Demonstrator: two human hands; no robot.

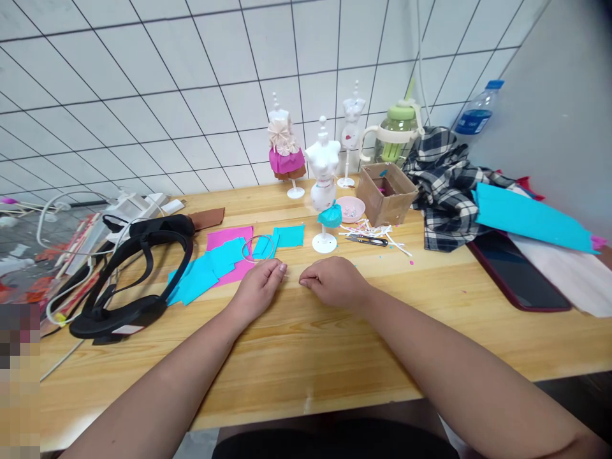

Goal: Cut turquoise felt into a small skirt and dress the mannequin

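Observation:
My left hand [258, 288] is closed, thumb against the fingers, above the table. A tiny pale bit seems to show at its fingertips, too small to name. Facing it across a narrow gap, my right hand [335, 282] is also closed, with its fingertips pinched and whatever is in them hidden. Just beyond the hands stands a small white mannequin [324, 162] with a bunched turquoise paper piece [329, 217] at its lower end. Near my left hand lie a thin ring [245, 250], turquoise paper pieces [290, 236] and a pink sheet [239, 273].
Two more mannequins, one dressed [285, 140] and one white [352, 121], stand behind. To the right are a cardboard box [389, 201], pink dish [351, 218], utility knife [367, 240], paper strips [375, 228], checked cloth [444, 217] and tablet [519, 274]. A black headset [148, 306] lies left.

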